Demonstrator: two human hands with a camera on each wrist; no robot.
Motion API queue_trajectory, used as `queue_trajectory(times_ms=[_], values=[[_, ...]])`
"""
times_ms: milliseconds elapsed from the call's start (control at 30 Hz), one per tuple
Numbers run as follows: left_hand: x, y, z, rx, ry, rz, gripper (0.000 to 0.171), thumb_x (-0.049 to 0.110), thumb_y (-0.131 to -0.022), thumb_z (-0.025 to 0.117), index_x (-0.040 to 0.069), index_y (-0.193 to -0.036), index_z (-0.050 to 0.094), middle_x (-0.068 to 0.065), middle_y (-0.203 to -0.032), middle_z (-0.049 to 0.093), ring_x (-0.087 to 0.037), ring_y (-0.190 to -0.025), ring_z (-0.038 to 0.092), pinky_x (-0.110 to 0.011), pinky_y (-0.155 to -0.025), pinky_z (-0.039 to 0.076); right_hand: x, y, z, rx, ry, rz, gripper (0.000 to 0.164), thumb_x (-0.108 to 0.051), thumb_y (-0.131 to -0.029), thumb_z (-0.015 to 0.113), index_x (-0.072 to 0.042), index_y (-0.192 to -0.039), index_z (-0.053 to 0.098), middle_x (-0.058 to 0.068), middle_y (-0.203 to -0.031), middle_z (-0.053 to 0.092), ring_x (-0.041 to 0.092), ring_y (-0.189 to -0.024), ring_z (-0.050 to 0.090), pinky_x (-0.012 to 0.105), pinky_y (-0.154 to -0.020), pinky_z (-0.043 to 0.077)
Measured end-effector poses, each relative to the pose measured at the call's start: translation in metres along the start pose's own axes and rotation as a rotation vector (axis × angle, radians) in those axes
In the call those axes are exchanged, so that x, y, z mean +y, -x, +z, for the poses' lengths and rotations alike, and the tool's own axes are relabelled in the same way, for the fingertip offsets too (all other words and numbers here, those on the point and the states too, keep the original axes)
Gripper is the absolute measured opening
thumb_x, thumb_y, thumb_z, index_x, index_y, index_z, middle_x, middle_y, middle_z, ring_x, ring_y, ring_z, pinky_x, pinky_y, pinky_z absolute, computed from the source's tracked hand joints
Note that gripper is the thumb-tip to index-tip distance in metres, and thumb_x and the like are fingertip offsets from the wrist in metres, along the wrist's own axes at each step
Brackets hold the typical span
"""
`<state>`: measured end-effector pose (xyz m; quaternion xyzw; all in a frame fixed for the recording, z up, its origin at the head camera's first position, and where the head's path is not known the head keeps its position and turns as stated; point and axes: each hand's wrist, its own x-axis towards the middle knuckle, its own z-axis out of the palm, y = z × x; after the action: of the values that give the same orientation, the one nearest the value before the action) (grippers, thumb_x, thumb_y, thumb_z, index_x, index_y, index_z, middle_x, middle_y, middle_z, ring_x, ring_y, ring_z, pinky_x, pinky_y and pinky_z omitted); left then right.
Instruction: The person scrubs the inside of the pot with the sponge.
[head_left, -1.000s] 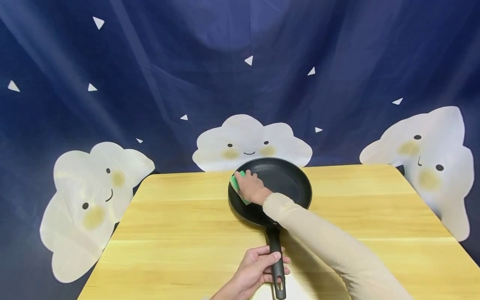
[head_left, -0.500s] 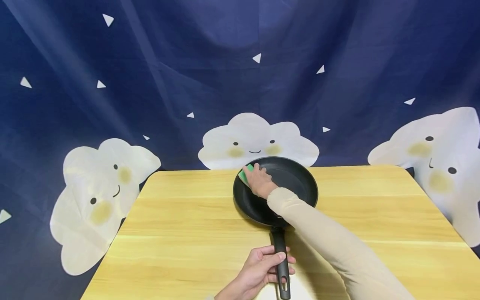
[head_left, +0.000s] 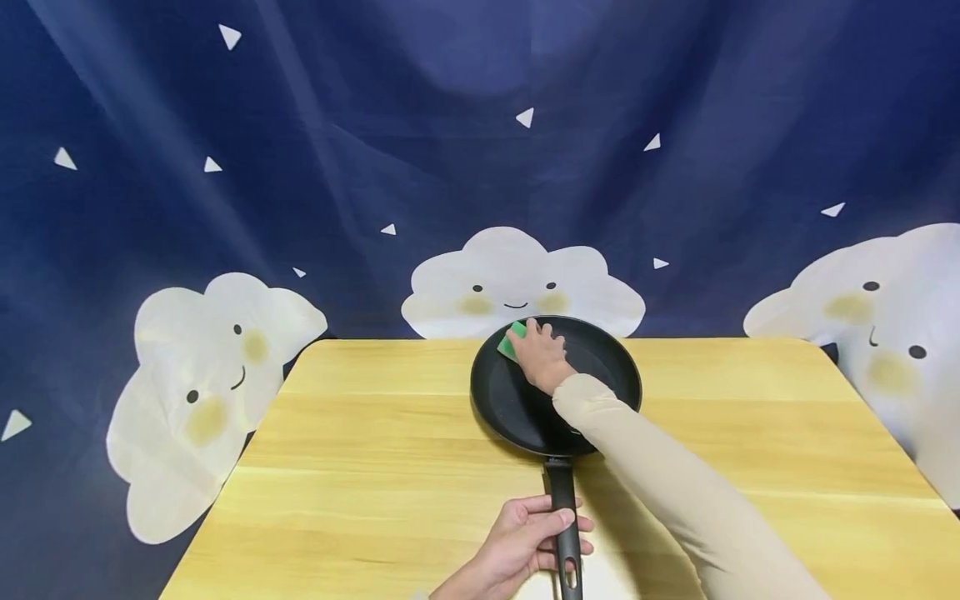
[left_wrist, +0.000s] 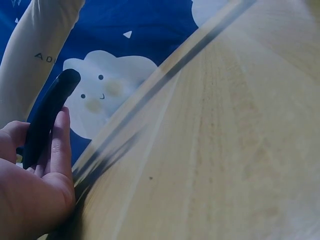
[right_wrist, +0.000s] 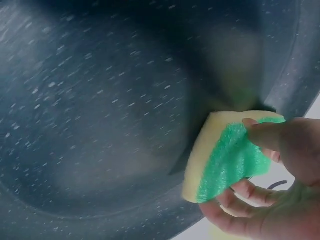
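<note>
A black frying pan (head_left: 525, 412) is over the middle of the table, its handle (head_left: 562, 487) toward me. My left hand (head_left: 517, 542) holds that handle, thumb on top and fingers beneath. In the left wrist view, the dark handle (left_wrist: 47, 120) lies between thumb and fingers. My right hand (head_left: 543, 354) grips a green and cream sponge (head_left: 512, 342) at the pan's far-left inner wall. Close up in the right wrist view, the sponge (right_wrist: 235, 155) bends between thumb and fingers, its cream side against the pan's dark, speckled surface (right_wrist: 110, 120).
The light wooden table (head_left: 360, 467) extends to both sides of the pan. Behind it hangs a dark blue curtain (head_left: 450, 150) with white clouds and triangles. My right sleeve (head_left: 660, 479) crosses over the pan's near-right rim.
My right hand has moved the sponge along the pan's inner wall, from the left side toward the far rim. The left hand keeps its hold on the handle. The head view has shifted slightly.
</note>
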<state>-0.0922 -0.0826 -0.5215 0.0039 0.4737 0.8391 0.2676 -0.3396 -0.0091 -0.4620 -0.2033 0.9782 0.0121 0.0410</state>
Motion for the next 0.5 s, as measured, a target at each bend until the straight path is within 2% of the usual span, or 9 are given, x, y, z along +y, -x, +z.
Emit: queue_trajectory(times_ms=[200, 500], values=[[0.000, -0.002, 0.002, 0.010, 0.000, -0.017, 0.041, 0.015, -0.099, 0.068, -0.010, -0.130, 0.061, -0.020, -0.113, 0.074, -0.021, -0.089, 0.076, -0.024, -0.062, 0.061, 0.015, -0.002, 0.003, 0.025, 0.091, -0.020, 0.055, -0.009, -0.092, 0.076, -0.019, -0.138, 0.048, 0.026, -0.143, 0.040, 0.044, -0.118, 0.045, 0.056, -0.084, 0.051], [0.001, -0.001, 0.001, 0.020, -0.015, -0.023, 0.042, 0.016, -0.099, 0.068, -0.010, -0.131, 0.060, -0.020, -0.114, 0.074, -0.022, -0.090, 0.076, -0.023, -0.061, 0.060, 0.030, 0.002, 0.003, 0.043, 0.088, -0.001, 0.055, -0.009, -0.091, 0.077, -0.020, -0.139, 0.053, 0.026, -0.140, 0.042, 0.046, -0.117, 0.046, 0.063, -0.092, 0.046]])
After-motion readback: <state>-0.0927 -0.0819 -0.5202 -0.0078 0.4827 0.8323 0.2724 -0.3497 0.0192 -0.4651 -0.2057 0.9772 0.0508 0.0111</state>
